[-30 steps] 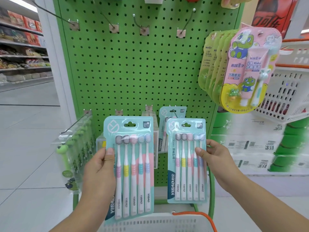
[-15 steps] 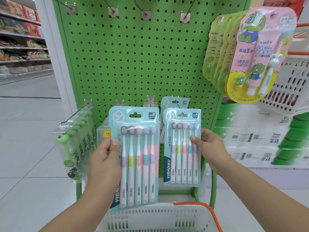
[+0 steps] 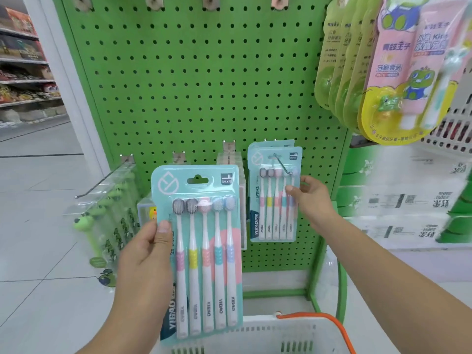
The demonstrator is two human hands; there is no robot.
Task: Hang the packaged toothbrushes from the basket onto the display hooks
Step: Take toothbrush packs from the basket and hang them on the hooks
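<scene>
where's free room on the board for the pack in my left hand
Free: the bare pegboard between the top hooks and the lower row. The long empty hook at lower left is free too. Crowded: the hook where the right hand holds a pack, and the frog packs at upper right.

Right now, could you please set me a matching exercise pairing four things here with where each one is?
1. left hand
2. right hand
3. basket
4. kids' sets

a. hanging upper right
b. at the bottom edge, orange handle
c. holding the near pack
d. on the pack at the hook

Pairs: 1-c, 2-d, 3-b, 4-a
</scene>
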